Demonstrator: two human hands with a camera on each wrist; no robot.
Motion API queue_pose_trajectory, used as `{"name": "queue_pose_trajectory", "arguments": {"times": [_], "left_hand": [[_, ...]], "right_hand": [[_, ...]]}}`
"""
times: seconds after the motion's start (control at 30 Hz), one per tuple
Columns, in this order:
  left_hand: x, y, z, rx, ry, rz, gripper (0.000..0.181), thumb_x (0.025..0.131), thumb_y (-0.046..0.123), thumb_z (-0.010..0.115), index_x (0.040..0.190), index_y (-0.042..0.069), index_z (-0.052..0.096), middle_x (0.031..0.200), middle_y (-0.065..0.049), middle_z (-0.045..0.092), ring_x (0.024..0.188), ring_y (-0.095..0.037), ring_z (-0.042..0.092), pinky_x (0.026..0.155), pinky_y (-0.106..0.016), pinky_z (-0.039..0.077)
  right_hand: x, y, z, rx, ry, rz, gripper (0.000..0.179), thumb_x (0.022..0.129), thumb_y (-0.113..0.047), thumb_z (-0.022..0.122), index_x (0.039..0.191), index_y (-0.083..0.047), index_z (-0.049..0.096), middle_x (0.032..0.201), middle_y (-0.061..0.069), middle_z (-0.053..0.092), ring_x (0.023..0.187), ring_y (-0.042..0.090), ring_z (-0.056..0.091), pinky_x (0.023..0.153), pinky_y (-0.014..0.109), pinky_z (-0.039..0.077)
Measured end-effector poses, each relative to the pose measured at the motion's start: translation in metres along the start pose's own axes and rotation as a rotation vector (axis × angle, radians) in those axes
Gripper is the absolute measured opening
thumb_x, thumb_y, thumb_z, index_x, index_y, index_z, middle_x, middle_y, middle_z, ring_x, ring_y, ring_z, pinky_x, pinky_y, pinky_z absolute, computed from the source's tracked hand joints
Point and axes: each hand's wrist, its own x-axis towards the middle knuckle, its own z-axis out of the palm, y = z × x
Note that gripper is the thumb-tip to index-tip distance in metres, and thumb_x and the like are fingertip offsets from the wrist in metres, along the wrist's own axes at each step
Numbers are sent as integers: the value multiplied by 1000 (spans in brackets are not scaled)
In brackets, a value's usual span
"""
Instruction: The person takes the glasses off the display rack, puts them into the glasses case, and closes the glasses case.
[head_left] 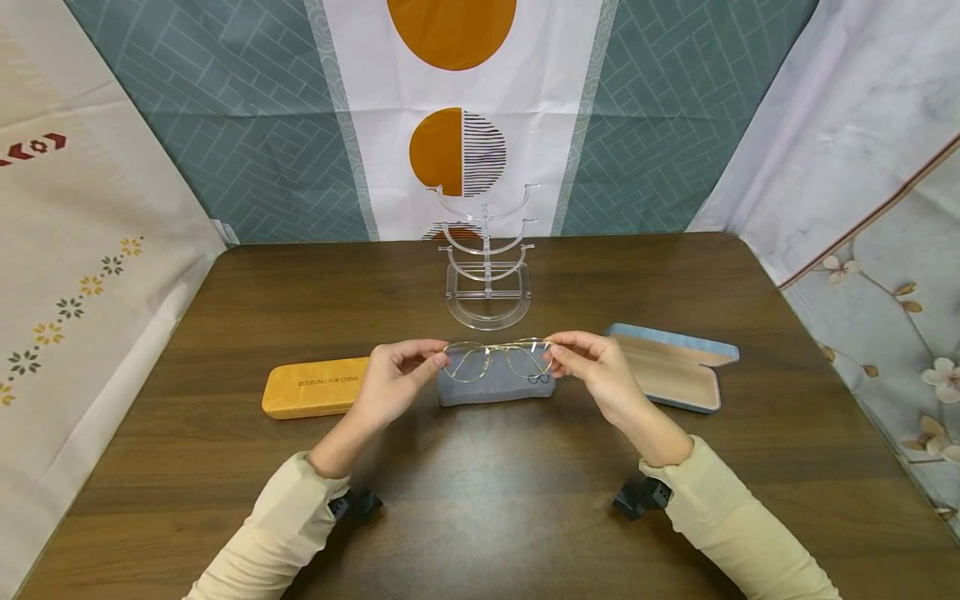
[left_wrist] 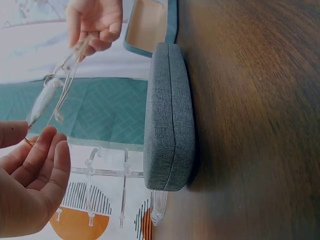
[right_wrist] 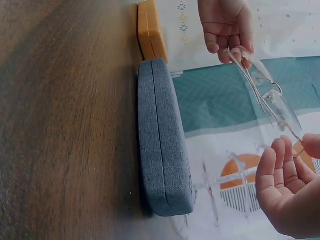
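A pair of thin gold-rimmed eyeglasses (head_left: 525, 362) with clear lenses is held level above the table between both hands. My left hand (head_left: 395, 372) pinches one end of the frame between thumb and fingers; my right hand (head_left: 600, 375) pinches the opposite end the same way. In the left wrist view the eyeglasses (left_wrist: 64, 82) have their temples folded in behind the lenses. Beneath and just behind them lies a closed grey-blue fabric glasses case (head_left: 491, 395), apart from both hands. The right wrist view shows the same grey case (right_wrist: 162, 145) from its side.
A closed yellow glasses case (head_left: 315, 388) with printed lettering lies at the left, partly behind the left hand. On the right is an opened light-blue case (head_left: 678, 382) with beige lining. A clear tiered display stand (head_left: 487, 287) stands behind, near the patterned cloth backdrop.
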Motion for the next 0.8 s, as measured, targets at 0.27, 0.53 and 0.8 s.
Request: {"name": "queue_pose_trajectory", "arguments": {"times": [0.27, 0.53, 0.8], "left_hand": [[0, 1, 1, -8, -1, -11, 20, 82, 0, 65, 100, -10, 64, 78, -18, 64, 66, -7, 59, 60, -16, 47], [-1, -2, 1, 42, -50, 74, 39, 73, 0, 74, 109, -7, 61, 84, -17, 65, 77, -20, 62, 69, -31, 52], [-1, -3, 2, 163, -79, 167, 59, 62, 4, 82, 116, -1, 58, 84, -14, 65, 80, -27, 61, 68, -39, 52]], "right_hand": [[1, 0, 0, 7, 21, 26, 29, 89, 2, 52, 105, 26, 47, 74, 2, 61, 67, 11, 58, 65, 25, 52], [2, 0, 1, 7, 37, 43, 28, 90, 0, 52, 102, 25, 48, 74, 1, 62, 68, 11, 59, 64, 24, 52], [2, 1, 2, 6, 55, 55, 22, 90, 1, 52, 97, 22, 52, 72, 2, 62, 67, 12, 59, 64, 25, 52]]}}
